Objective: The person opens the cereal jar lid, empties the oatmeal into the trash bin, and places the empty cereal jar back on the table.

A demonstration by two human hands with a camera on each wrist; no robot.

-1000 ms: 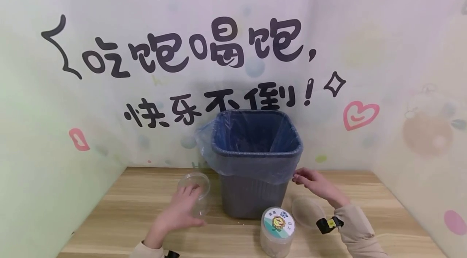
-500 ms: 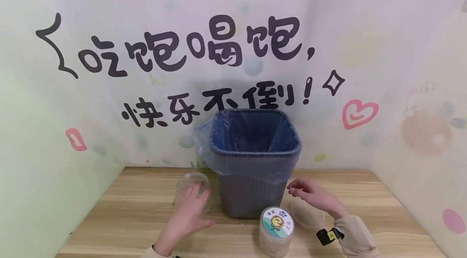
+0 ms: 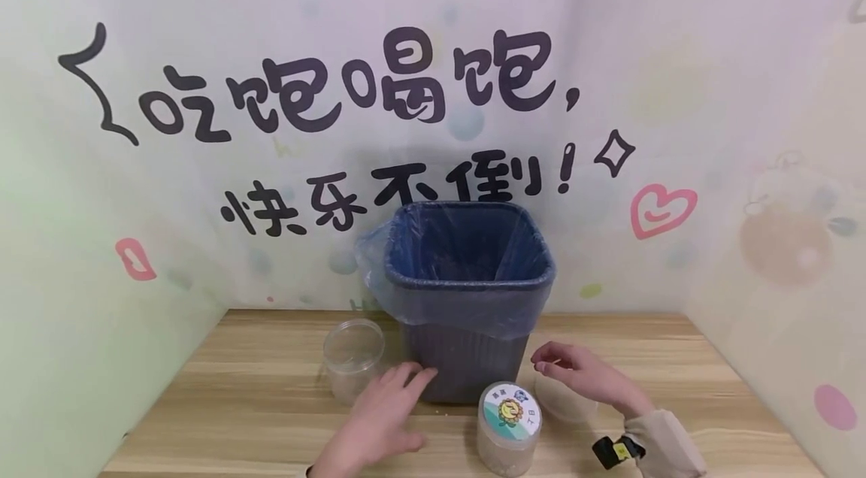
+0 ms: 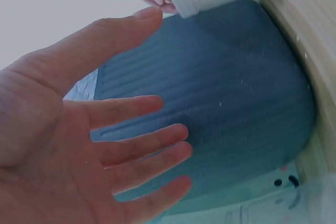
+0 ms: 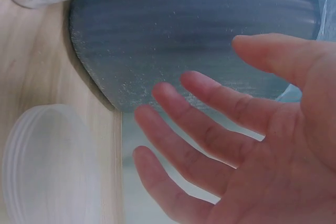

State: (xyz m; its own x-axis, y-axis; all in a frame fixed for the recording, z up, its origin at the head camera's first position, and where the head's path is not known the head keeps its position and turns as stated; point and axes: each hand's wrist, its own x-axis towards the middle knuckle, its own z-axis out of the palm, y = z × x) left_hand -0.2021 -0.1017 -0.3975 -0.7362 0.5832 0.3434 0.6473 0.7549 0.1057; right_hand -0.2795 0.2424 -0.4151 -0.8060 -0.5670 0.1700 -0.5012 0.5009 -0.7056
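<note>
My left hand (image 3: pixel 382 422) hovers in front of the bin's lower left side, fingers spread and palm bare in the left wrist view. To the right, my right hand (image 3: pixel 588 373) holds nothing, its fingers relaxed above a clear round lid (image 3: pixel 567 399) on the table. Between the hands stands a clear round jar (image 3: pixel 509 455) with a sunflower label on its top. Behind it is a dark trash bin (image 3: pixel 467 365) lined with a translucent blue bag (image 3: pixel 473 313). A clear, uncovered plastic jar (image 3: pixel 353 358) stands left of the bin, partly hidden by my left hand.
The wooden table (image 3: pixel 237 388) ends against a printed wall (image 3: pixel 325 4) at the back, with side walls at left and right. A few small crumbs (image 3: pixel 443 413) lie in front of the bin.
My left hand has moved away from the uncovered jar, rightward and toward the front of the bin. My right hand has dropped slightly and stays beside the bin.
</note>
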